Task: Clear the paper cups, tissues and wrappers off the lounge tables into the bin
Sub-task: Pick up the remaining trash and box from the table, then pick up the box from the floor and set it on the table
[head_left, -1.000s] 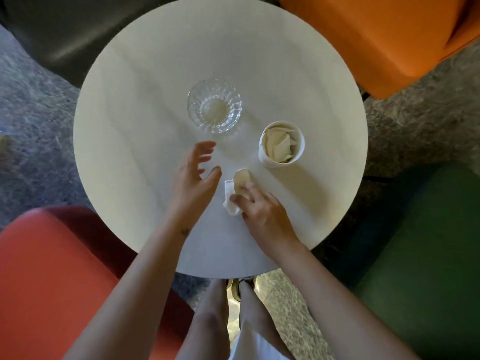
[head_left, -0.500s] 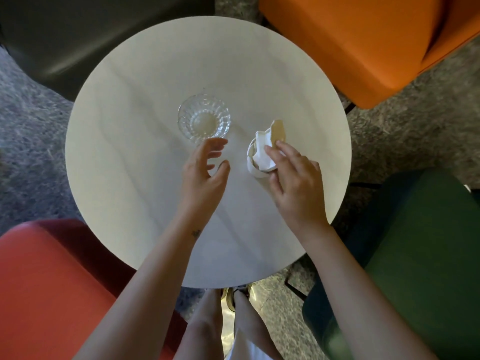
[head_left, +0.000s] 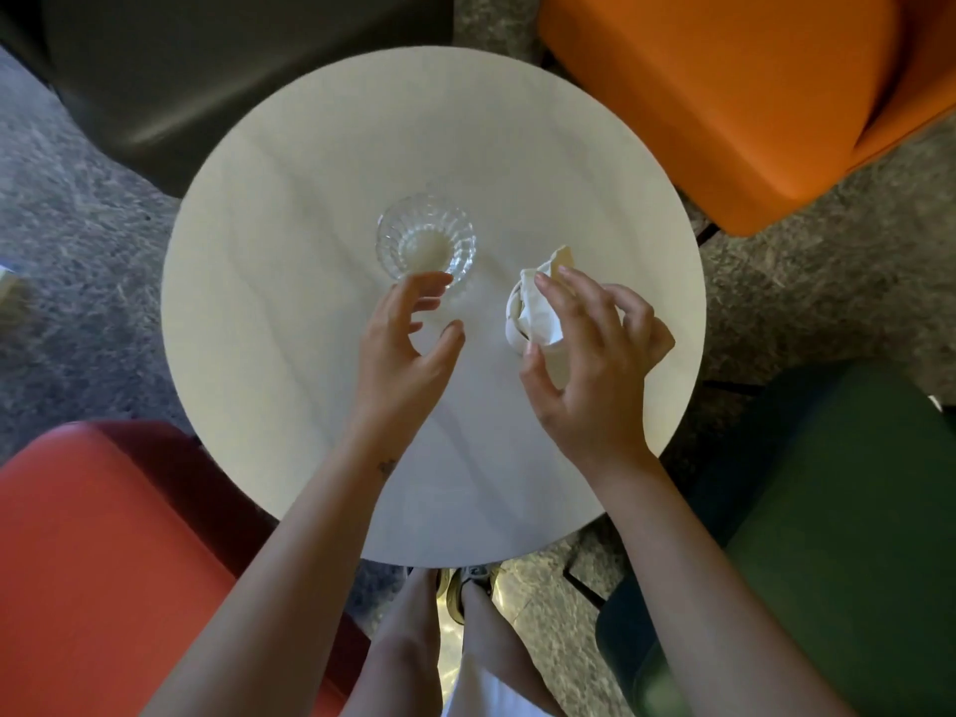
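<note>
On the round pale table, right of centre, stands a white paper cup. A crumpled white tissue and a beige wrapper piece stick out of its top. My right hand hovers over the cup with spread, loosely bent fingers; its index finger touches the tissue and most of the cup is hidden under the palm. My left hand hangs just above the table, holding nothing, with its fingertips near a ribbed clear glass.
Four lounge chairs ring the table: dark grey at the back left, orange at the back right, red at the front left and green at the front right. Grey carpet lies between them. My legs stand at the table's near edge.
My right hand picked the tissue and wrapper off the table, carried them to the cup and put them in. Its fingers have since spread. My left hand barely moved.
</note>
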Available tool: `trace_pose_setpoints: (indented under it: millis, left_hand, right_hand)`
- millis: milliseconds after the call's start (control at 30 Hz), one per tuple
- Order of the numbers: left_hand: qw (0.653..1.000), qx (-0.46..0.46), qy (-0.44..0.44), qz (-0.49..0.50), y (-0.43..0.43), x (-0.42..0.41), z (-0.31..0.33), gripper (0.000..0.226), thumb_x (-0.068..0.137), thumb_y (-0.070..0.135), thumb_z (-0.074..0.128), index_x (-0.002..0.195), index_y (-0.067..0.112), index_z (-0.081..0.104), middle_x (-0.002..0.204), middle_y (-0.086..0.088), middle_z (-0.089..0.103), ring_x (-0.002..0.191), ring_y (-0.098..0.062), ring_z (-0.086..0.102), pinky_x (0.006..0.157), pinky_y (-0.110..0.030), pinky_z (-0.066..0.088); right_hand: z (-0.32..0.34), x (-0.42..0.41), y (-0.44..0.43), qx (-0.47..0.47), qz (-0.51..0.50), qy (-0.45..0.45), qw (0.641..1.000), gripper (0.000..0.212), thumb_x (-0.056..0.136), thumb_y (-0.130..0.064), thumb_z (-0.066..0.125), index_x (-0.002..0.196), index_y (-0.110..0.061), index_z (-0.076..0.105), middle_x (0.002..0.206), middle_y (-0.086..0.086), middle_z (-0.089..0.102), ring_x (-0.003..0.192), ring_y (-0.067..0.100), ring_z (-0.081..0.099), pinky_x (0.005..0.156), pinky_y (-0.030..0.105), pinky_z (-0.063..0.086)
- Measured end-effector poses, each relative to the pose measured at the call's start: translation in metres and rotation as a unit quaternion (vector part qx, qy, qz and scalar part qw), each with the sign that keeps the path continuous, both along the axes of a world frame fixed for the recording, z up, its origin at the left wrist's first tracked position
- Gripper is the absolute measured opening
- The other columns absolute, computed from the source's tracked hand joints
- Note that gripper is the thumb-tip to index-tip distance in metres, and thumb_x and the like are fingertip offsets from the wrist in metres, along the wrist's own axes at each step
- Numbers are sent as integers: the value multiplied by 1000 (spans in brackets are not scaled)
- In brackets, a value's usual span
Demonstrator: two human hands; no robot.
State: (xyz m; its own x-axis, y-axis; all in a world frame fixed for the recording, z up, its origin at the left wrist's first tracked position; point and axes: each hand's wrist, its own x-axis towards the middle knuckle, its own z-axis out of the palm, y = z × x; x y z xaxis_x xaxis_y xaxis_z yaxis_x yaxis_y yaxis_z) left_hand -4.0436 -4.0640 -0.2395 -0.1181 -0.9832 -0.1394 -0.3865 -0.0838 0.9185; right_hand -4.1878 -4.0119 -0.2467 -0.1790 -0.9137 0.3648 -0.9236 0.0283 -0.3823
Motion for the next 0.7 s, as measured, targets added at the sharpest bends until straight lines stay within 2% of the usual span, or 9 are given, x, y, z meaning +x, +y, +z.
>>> trace_pose_setpoints:
  millis: [133, 200, 333, 433, 567, 700]
  left_hand:
    - [997, -77, -18, 22, -10, 28, 44, 24, 83, 10, 62, 106, 13, 62, 104, 4, 65, 97, -5, 60, 88, -28, 48]
    - [993, -109, -33, 32, -14, 52, 72, 22, 85, 11, 63, 107, 14, 61, 105, 4, 64, 97, -6, 60, 88, -25, 48]
    - [984, -155, -64, 56, -14, 111, 133, 25, 85, 20, 63, 109, 19, 59, 105, 3, 63, 98, -10, 60, 87, -20, 46]
    - [976, -174, -75, 103, -4, 157, 173, 26, 82, 25, 61, 107, 23, 58, 101, 2, 64, 95, -7, 59, 86, -17, 45]
    - [966, -180, -81, 166, 13, 216, 214, 24, 84, 12, 66, 106, 20, 58, 103, 0, 63, 95, -15, 60, 83, -14, 42]
    - [953, -201, -94, 206, 20, 279, 254, 24, 84, 9, 66, 104, 19, 58, 101, -2, 64, 92, -18, 61, 82, -16, 44]
  right_hand:
    - [43, 16, -22, -29, 49, -52, 997, 34, 85, -31, 45, 107, -11, 63, 102, 3, 65, 99, 17, 47, 86, 30, 27]
    - [70, 28, -34, -33, 84, -73, 993, 35, 86, -31, 44, 106, -9, 64, 100, 5, 67, 94, 19, 54, 85, 27, 29]
    - [129, 65, -57, -44, 148, -100, 983, 40, 88, -35, 43, 107, -9, 65, 106, 7, 68, 95, 23, 60, 88, 30, 35]
    - [167, 104, -69, -49, 182, -107, 976, 37, 87, -36, 50, 110, -11, 65, 113, 9, 66, 102, 26, 60, 94, 29, 29]
    - [212, 165, -86, -44, 250, -115, 960, 34, 86, -33, 51, 111, -15, 64, 113, 6, 66, 105, 23, 58, 94, 28, 30]
    - [250, 235, -101, -70, 338, -110, 932, 28, 86, -27, 50, 104, -11, 65, 99, 5, 68, 95, 26, 59, 85, 39, 39]
